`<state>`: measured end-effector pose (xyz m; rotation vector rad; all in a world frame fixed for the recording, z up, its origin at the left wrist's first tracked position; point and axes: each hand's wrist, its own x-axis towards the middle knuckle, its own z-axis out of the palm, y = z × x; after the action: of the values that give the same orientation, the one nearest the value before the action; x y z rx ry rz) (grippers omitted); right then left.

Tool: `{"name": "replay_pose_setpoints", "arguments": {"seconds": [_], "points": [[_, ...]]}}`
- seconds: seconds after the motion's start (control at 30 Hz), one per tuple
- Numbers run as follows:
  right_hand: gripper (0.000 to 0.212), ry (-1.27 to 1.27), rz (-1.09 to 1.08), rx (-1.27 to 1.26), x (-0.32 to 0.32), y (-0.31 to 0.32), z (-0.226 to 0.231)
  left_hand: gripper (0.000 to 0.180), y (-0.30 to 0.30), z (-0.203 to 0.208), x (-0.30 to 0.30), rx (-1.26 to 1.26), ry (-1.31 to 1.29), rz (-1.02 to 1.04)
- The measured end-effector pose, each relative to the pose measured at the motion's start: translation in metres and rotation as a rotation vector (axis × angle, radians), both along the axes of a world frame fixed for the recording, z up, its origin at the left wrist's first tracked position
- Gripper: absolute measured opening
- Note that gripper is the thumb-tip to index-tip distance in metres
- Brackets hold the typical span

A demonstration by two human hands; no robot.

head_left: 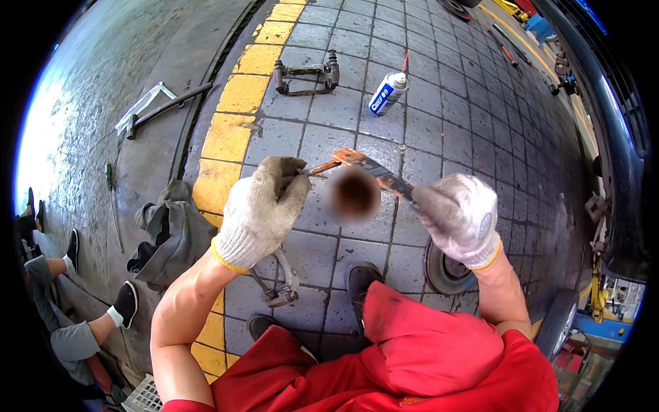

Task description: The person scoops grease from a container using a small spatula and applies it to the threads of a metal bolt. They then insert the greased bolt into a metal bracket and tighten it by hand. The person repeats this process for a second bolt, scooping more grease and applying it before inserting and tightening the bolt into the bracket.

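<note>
In front of me, my left hand (261, 209), in a white knit glove, pinches a thin brown rod-like piece (321, 167) between thumb and fingers. Also gloved, my right hand (458, 216) grips a dark, flat, strip-like tool (377, 172). Orange-brown stuff coats the tool's far end, which meets the tip of the rod. Just below that contact is a round brown patch (355, 194), too blurred to name. A brake caliper bracket (292, 276) lies on the tiles below my left hand. Another bracket (334, 71) lies farther off, left of a blue-and-white spray can (388, 93) with a red straw.
A brake disc (434, 270) lies below my right hand. Grey cloth (182, 237), a screwdriver (110, 177) and a metal bar (168, 108) are on the left floor. Another person's legs (99, 329) extend at lower left. A dark vehicle (614, 151) borders the right.
</note>
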<state>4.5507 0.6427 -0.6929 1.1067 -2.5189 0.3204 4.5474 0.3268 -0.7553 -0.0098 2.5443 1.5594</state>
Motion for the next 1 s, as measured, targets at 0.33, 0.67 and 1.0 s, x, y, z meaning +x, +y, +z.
{"name": "replay_pose_setpoints", "arguments": {"seconds": [0.33,0.67,1.0], "points": [[0.012,-0.303,-0.206,-0.487,0.007,0.0,-0.008,0.035,-0.001,-0.003,0.002,-0.061,0.152,0.0],[0.016,-0.602,-0.55,-0.901,0.0,0.003,-0.015,0.034,-0.004,-0.012,0.006,-0.085,0.343,-0.016],[0.026,-1.149,-0.639,-1.219,-0.014,0.003,-0.035,0.04,-0.002,-0.023,0.005,0.188,0.195,-0.014]]}}
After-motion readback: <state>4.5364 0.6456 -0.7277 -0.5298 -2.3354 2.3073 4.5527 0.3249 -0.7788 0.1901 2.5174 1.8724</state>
